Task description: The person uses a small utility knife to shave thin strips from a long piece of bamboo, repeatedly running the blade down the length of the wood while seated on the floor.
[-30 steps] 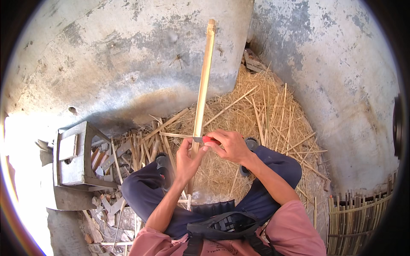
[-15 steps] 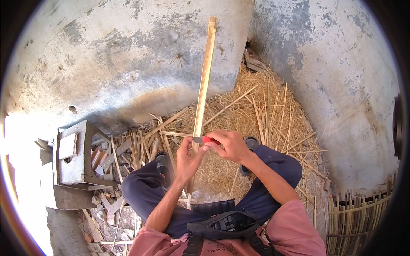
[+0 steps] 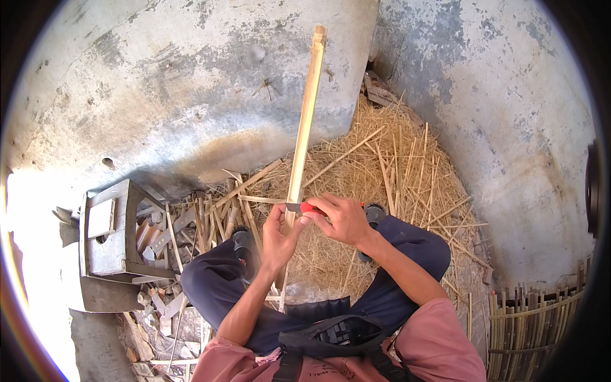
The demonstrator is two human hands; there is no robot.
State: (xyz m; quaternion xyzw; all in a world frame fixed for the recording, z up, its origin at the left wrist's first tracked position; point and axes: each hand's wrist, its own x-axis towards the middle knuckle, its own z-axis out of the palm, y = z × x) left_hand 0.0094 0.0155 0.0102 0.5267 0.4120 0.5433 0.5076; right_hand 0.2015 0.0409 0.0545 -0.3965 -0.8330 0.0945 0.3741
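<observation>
A long pale strip of split bamboo (image 3: 307,114) stands up in front of me, its far end against the wall and its lower end running down between my legs. Around its lower part my left hand (image 3: 280,239) is closed. My right hand (image 3: 341,218) grips the red handle of a knife (image 3: 293,207), whose dark blade lies across the strip just above my left fingers. The thumbs of both hands come close together near the handle.
Straw and shavings (image 3: 369,153) cover the floor, with loose strips among them. At left stands a wooden box (image 3: 109,232) beside scrap wood and rubble. A bamboo-slat fence (image 3: 534,331) is at lower right; a weathered wall (image 3: 210,76) rises ahead.
The strip's top end has shifted slightly to the right. Both hands keep nearly the same place, with the blade still across the strip.
</observation>
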